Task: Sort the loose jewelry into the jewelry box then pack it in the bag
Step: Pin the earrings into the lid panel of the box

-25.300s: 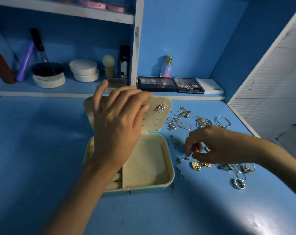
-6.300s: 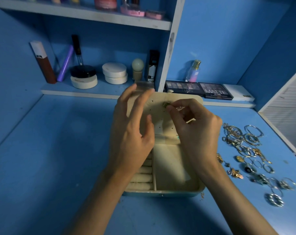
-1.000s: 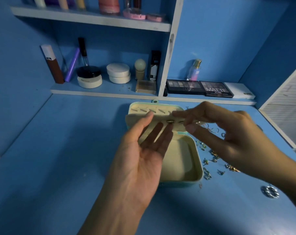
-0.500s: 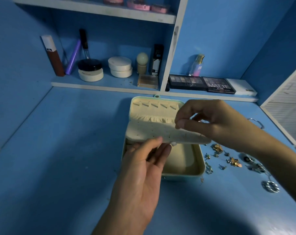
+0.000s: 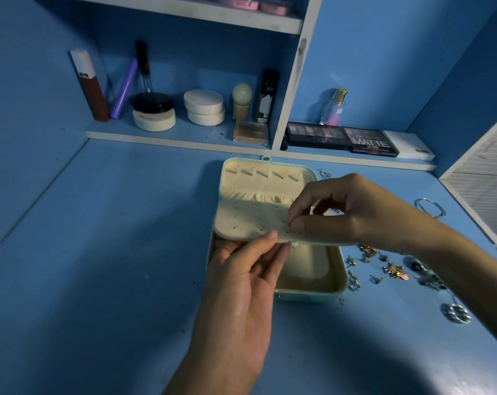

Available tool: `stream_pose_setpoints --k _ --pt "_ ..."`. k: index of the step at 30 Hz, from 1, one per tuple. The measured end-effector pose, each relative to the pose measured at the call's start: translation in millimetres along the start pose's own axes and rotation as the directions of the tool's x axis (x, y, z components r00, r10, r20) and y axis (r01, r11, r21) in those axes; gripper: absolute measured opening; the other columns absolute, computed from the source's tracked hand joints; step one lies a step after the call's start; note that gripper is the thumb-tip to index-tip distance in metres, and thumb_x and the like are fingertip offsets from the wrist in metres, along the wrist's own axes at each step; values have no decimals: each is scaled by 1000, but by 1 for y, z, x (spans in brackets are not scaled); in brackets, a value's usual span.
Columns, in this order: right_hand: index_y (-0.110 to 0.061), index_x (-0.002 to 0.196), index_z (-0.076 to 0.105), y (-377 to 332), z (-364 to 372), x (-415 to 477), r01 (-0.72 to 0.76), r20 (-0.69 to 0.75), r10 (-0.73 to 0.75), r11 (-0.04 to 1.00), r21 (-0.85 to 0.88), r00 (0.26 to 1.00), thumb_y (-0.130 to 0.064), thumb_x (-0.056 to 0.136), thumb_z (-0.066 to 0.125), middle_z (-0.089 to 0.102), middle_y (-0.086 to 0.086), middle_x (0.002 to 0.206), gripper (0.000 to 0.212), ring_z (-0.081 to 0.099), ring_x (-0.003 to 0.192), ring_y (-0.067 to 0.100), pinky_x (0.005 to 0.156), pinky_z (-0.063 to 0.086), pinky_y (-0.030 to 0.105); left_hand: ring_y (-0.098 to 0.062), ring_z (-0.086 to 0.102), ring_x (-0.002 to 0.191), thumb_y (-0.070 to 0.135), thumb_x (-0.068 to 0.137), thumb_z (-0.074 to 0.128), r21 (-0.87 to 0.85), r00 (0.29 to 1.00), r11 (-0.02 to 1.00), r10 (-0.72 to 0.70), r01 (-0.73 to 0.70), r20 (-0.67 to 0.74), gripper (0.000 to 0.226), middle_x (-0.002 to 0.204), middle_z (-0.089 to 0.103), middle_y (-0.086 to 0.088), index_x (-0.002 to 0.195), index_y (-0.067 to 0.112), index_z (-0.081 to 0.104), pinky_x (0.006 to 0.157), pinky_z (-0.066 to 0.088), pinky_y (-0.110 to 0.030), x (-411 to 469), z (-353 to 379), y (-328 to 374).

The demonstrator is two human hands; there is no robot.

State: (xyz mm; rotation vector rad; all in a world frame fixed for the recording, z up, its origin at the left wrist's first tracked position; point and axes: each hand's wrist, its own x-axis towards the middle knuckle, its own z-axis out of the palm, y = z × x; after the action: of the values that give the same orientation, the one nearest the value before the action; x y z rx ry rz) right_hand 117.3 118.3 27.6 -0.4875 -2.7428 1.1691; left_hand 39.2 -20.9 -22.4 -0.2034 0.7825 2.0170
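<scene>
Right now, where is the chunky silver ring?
Head view, right side: the chunky silver ring lies on the blue table, right of the jewelry box.

jewelry box point(image 5: 307, 294) open | left hand point(image 5: 241, 286), right hand point(image 5: 355, 212) pinch flap point(image 5: 250, 220) | loose jewelry point(image 5: 395, 270) beside
</scene>
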Motion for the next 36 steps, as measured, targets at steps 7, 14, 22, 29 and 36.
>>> stream_pose_setpoints --k 7,14,22,29,36 --pt "-23 84 73 4 2 1 50 8 -49 997 -58 999 -17 83 70 68 -8 81 7 61 77 14 71 49 32 -16 69 98 0 63 63 -5 999 999 33 -33 6 38 104 73 -7 100 10 66 91 52 -33 -1 0 -2" --pt "-18 89 70 -2 -4 7 170 88 -154 962 -216 984 -14 82 67 68 -6 82 9 63 77 15 70 51 28 -15 70 93 0 60 63 -46 999 998 47 -46 16 48 105 72 -7 108 8 64 82 55 -31 -1 -1 -1" --pt "-15 79 68 -12 -6 15 228 189 -172 915 -332 967 -9 78 67 66 -7 74 6 60 70 10 66 49 24 -15 70 94 0 60 63 -42 997 997 71 -71 13 51 103 73 -6 110 7 63 79 56 -29 0 -1 -3" --pt "-18 75 67 -19 -4 21 171 235 -90 921 -351 968 -21 73 64 65 -7 71 5 59 73 9 67 49 24 -19 69 98 -1 61 62 -58 992 991 120 -121 -23 54 104 72 -9 114 5 60 71 58 -25 -1 3 -6" --pt "-22 90 71 -8 -13 15 95 168 -60 973 -211 984 -20 84 65 69 -6 85 9 64 81 11 75 51 29 -19 69 97 1 67 62 -38 996 995 91 -90 17 43 106 72 -9 109 5 62 81 56 -32 -3 3 -4"
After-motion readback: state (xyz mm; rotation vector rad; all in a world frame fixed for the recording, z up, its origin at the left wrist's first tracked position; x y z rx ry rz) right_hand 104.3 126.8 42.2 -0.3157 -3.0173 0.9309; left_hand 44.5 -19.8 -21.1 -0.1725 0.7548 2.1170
